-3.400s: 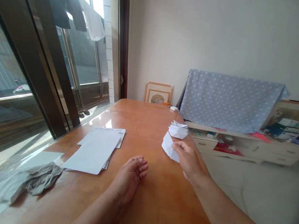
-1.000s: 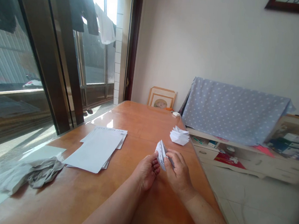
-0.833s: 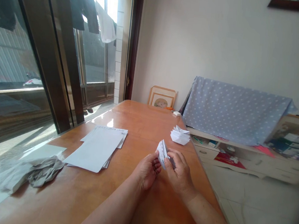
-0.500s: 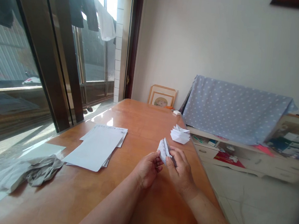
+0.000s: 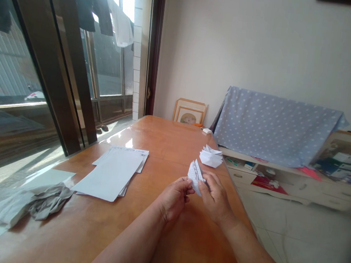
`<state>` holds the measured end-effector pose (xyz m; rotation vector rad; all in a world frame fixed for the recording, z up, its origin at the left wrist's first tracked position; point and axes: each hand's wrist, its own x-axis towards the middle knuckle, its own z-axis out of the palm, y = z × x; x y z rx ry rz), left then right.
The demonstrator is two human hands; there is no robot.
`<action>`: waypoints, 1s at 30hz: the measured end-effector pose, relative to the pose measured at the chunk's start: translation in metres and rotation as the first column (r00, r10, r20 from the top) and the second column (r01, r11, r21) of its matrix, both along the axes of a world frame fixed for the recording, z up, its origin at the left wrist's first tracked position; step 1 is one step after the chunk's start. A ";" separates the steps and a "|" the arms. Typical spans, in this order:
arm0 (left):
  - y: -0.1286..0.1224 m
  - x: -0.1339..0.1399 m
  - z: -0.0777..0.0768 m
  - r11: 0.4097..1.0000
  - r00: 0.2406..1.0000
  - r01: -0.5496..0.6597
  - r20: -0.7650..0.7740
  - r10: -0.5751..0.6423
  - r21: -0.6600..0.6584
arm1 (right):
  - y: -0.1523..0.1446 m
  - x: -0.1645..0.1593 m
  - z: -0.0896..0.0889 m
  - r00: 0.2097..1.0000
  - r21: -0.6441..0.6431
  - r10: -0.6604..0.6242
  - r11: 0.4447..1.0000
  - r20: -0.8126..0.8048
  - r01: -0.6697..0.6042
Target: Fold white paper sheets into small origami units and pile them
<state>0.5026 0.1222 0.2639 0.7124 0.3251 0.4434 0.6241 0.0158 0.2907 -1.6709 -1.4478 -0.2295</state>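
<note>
left hand (image 5: 175, 198) + right hand (image 5: 215, 196): both gripping folded paper (image 5: 194, 176) | low white cabinet (image 5: 334, 190): red item (image 5: 261, 183) inside open compartment

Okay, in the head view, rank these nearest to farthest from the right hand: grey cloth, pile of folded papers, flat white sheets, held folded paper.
1. Held folded paper: in the right hand.
2. Pile of folded papers: just beyond, near the table's right edge.
3. Flat white sheets: across to the left.
4. Grey cloth: farthest left.

Passage between held paper (image 5: 193, 176) and sheets (image 5: 108, 174), stack (image 5: 210, 158) ahead
</note>
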 end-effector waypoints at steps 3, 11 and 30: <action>-0.001 0.001 0.000 1.000 1.000 -0.001 0.002 0.001 -0.012 | 0.000 -0.002 0.000 1.000 -0.016 0.012 1.000 0.014 -0.012; 0.003 0.006 -0.008 0.998 0.999 -0.012 -0.047 0.009 -0.068 | -0.001 -0.008 -0.002 0.999 -0.073 0.020 0.997 0.041 -0.017; 0.011 0.000 0.003 0.984 0.998 0.052 0.039 -0.047 -0.169 | 0.008 -0.021 0.010 0.833 -0.193 -0.036 0.978 -0.552 -0.085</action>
